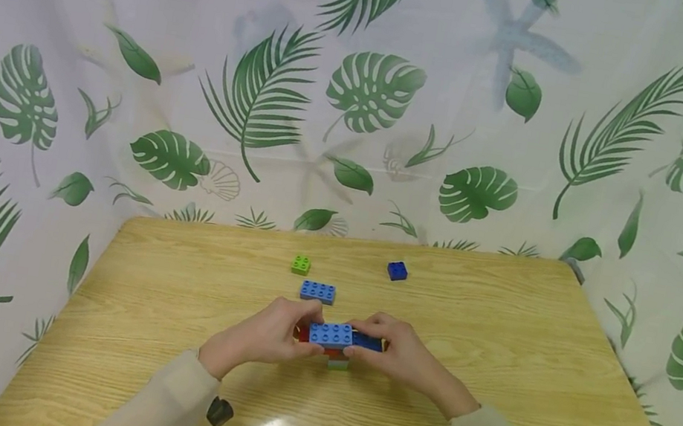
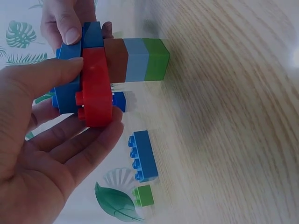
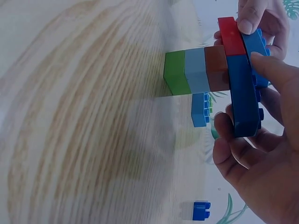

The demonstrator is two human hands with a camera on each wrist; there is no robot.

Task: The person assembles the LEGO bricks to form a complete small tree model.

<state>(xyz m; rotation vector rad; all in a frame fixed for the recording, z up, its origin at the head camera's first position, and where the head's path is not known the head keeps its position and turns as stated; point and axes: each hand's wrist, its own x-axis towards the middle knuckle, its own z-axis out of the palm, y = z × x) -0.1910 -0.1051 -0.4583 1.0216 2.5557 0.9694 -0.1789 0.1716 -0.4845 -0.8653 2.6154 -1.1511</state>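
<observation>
A small stack of toy bricks stands on the table between both hands. From the bottom come a green brick (image 2: 158,59), a light blue brick (image 2: 137,59) and a brown brick (image 3: 216,68). Above them a red brick (image 2: 96,86) and a dark blue brick (image 3: 243,95) lie end to end. Across these two sits a blue brick (image 1: 331,335) with studs up. My left hand (image 1: 280,329) pinches the blue brick's left end, fingers beside the red brick. From the right, my right hand (image 1: 391,352) pinches the blue brick, its fingers under the dark blue brick.
Behind the stack a loose blue eight-stud brick (image 1: 318,292) lies on the wooden table (image 1: 179,291). Farther back are a small lime green brick (image 1: 301,265) and a small dark blue brick (image 1: 397,271). A leaf-patterned curtain (image 1: 361,96) hangs along the table's far edge.
</observation>
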